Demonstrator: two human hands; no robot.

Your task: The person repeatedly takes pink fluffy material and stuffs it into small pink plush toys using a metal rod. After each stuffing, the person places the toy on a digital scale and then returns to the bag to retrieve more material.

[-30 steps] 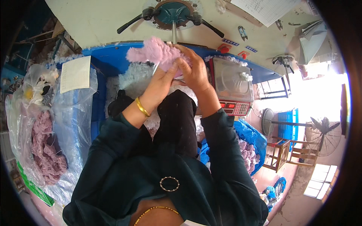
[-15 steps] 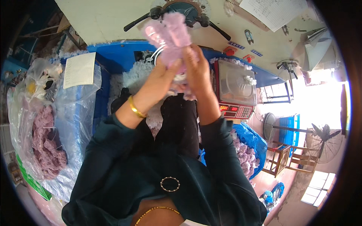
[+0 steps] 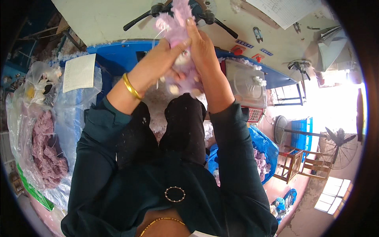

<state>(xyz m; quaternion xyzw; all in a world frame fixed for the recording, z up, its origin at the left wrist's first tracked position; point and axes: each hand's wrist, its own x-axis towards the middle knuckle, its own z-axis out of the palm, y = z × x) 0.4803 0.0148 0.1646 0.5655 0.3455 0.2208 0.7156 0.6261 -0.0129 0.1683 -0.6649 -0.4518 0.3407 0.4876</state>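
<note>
Both my hands grip a fluffy pink plush piece [image 3: 177, 23] raised in front of me, near a machine with dark handles [image 3: 136, 21]. My left hand [image 3: 160, 59], with a gold bangle at its wrist, clasps the plush from the left. My right hand [image 3: 201, 45] holds it from the right, one finger stretched up along it. White stuffing [image 3: 175, 89] shows at the plush's lower end, over my dark-trousered knees.
A clear plastic bag of purple plush pieces [image 3: 43, 154] stands at my left, with a white paper sheet [image 3: 79, 73] above it. A metal weighing scale [image 3: 244, 85] sits at my right. A blue bag [image 3: 262, 148] with more pieces lies lower right. Fans stand further right.
My two hands have lifted the pink plush higher, up to the machine's handles. The plush has turned from lying sideways to standing more upright.
</note>
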